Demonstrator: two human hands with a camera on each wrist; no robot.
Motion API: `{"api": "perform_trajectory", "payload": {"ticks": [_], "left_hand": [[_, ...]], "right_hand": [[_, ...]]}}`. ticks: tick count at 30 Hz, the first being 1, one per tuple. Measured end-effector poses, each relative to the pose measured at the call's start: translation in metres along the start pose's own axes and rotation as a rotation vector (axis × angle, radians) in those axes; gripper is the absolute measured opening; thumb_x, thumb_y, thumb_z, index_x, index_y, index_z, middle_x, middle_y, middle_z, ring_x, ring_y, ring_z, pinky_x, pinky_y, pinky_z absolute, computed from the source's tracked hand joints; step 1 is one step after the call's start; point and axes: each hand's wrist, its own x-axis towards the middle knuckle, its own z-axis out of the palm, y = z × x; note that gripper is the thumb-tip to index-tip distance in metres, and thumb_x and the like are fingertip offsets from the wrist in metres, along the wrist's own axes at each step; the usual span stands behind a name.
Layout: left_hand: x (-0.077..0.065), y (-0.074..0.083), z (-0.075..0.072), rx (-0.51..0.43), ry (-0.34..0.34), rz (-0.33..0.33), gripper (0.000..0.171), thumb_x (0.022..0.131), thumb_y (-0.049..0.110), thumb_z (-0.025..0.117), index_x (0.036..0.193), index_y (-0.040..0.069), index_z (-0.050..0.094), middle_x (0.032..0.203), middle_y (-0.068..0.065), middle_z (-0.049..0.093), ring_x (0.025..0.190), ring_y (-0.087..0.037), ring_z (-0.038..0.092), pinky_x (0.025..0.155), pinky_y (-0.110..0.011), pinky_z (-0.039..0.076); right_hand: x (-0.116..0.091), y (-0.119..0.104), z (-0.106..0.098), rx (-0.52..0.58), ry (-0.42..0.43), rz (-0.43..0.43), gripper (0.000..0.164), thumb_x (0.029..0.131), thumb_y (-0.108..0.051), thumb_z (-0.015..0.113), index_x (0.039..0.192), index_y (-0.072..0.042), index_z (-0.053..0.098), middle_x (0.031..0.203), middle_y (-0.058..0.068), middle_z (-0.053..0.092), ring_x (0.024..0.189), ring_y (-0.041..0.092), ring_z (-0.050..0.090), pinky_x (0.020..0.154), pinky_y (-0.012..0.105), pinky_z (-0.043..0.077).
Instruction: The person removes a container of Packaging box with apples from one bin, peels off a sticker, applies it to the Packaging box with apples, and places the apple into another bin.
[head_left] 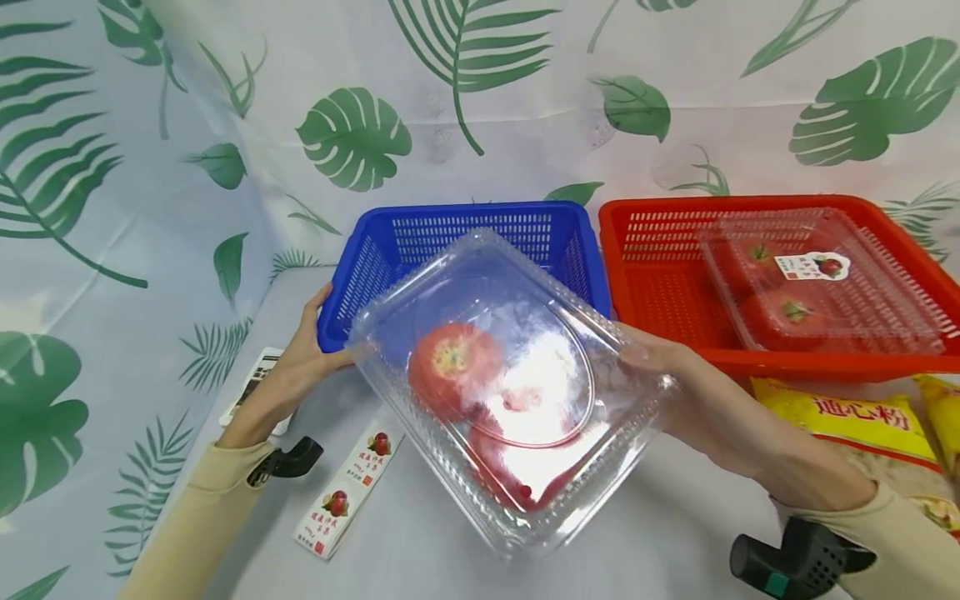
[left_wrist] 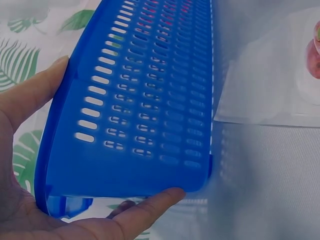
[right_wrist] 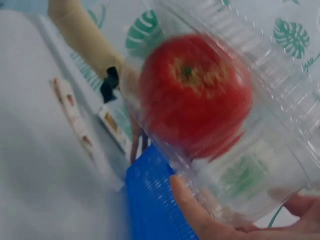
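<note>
Blue basket [left_wrist: 117, 175]; red tomatoes [head_left: 450, 367]; red basket [head_left: 847, 365]; white backdrop [head_left: 525, 162], green leaf pattern.

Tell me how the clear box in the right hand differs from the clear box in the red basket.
The held box is raised and tilted in the right hand; the other box rests in the red basket. No label shows on the held box in the head view, while the other box bears a white label. Both are clear plastic and show red fruits inside.
</note>
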Motion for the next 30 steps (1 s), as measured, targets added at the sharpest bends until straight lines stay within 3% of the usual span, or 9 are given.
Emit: {"api": "perform_trajectory", "payload": {"ticks": [2, 6, 13, 17, 19, 22, 25, 27, 30], "left_hand": [[0.0, -0.001, -0.001, 0.002, 0.005, -0.009, 0.118, 0.092, 0.023, 0.078, 0.167, 0.026, -0.012, 0.171, -0.022, 0.01, 0.154, -0.044, 0.022, 0.123, -0.062, 0.022], [-0.002, -0.005, -0.003, 0.041, 0.042, -0.045, 0.12, 0.091, 0.032, 0.081, 0.167, 0.031, -0.011, 0.172, -0.019, 0.009, 0.154, -0.044, 0.021, 0.123, -0.065, 0.02], [-0.011, -0.003, -0.002, 0.1, 0.093, -0.056, 0.12, 0.091, 0.04, 0.081, 0.168, 0.027, -0.01, 0.173, -0.02, 0.007, 0.155, -0.045, 0.019, 0.122, -0.066, 0.022], [-0.024, 0.005, 0.005, 0.295, 0.208, 0.012, 0.122, 0.09, 0.05, 0.081, 0.168, 0.015, -0.006, 0.165, -0.031, 0.015, 0.149, -0.051, 0.029, 0.115, -0.067, 0.034], [-0.034, 0.011, 0.011, 0.402, 0.304, 0.086, 0.12, 0.09, 0.049, 0.082, 0.168, 0.01, -0.001, 0.159, -0.033, 0.02, 0.143, -0.052, 0.035, 0.109, -0.067, 0.042], [-0.052, 0.02, 0.022, 0.454, 0.384, 0.216, 0.107, 0.094, 0.041, 0.08, 0.166, 0.006, 0.01, 0.156, -0.031, 0.025, 0.142, -0.048, 0.037, 0.108, -0.064, 0.045], [-0.071, 0.03, 0.033, 0.369, 0.274, 0.316, 0.084, 0.101, 0.03, 0.073, 0.164, 0.007, 0.021, 0.156, -0.023, 0.034, 0.141, -0.042, 0.043, 0.109, -0.06, 0.046], [-0.082, 0.035, 0.04, 0.282, 0.094, 0.319, 0.071, 0.106, 0.028, 0.065, 0.162, 0.01, 0.026, 0.155, -0.018, 0.041, 0.139, -0.038, 0.047, 0.107, -0.058, 0.049], [-0.093, 0.038, 0.051, 0.166, -0.226, 0.225, 0.063, 0.109, 0.034, 0.056, 0.162, 0.016, 0.027, 0.151, -0.015, 0.047, 0.134, -0.035, 0.054, 0.101, -0.051, 0.054]], "right_hand": [[-0.023, -0.021, 0.033, 0.04, 0.124, 0.135, 0.07, 0.106, -0.04, 0.045, 0.169, -0.027, 0.019, 0.165, 0.009, 0.03, 0.144, 0.033, 0.038, 0.104, 0.061, 0.049], [-0.038, -0.043, 0.061, -0.033, 0.189, 0.17, 0.059, 0.107, -0.03, 0.037, 0.166, -0.034, 0.029, 0.157, -0.001, 0.041, 0.134, 0.022, 0.051, 0.096, 0.05, 0.057], [-0.048, -0.043, 0.057, -0.027, 0.012, 0.123, 0.061, 0.106, -0.022, 0.036, 0.165, -0.039, 0.031, 0.161, -0.005, 0.046, 0.134, 0.025, 0.058, 0.097, 0.053, 0.057], [-0.053, -0.037, 0.053, -0.006, -0.101, 0.105, 0.064, 0.106, -0.016, 0.033, 0.166, -0.036, 0.028, 0.163, -0.005, 0.044, 0.136, 0.027, 0.055, 0.099, 0.052, 0.056], [-0.054, -0.036, 0.054, 0.012, -0.131, 0.113, 0.064, 0.105, -0.013, 0.033, 0.166, -0.034, 0.029, 0.163, -0.004, 0.043, 0.137, 0.027, 0.054, 0.1, 0.051, 0.056], [-0.053, -0.037, 0.058, 0.024, -0.16, 0.119, 0.064, 0.105, -0.008, 0.032, 0.166, -0.029, 0.03, 0.163, 0.0, 0.043, 0.137, 0.029, 0.054, 0.099, 0.052, 0.056], [-0.05, -0.038, 0.062, 0.007, -0.174, 0.13, 0.062, 0.107, -0.006, 0.032, 0.166, -0.025, 0.032, 0.161, 0.002, 0.046, 0.135, 0.03, 0.055, 0.099, 0.05, 0.057], [-0.048, -0.039, 0.063, 0.003, -0.188, 0.133, 0.059, 0.109, -0.006, 0.032, 0.165, -0.023, 0.032, 0.16, 0.004, 0.047, 0.135, 0.03, 0.055, 0.099, 0.047, 0.057], [-0.045, -0.039, 0.063, -0.001, -0.219, 0.13, 0.058, 0.11, -0.007, 0.034, 0.165, -0.022, 0.033, 0.16, 0.005, 0.047, 0.136, 0.029, 0.055, 0.101, 0.043, 0.056]]}}
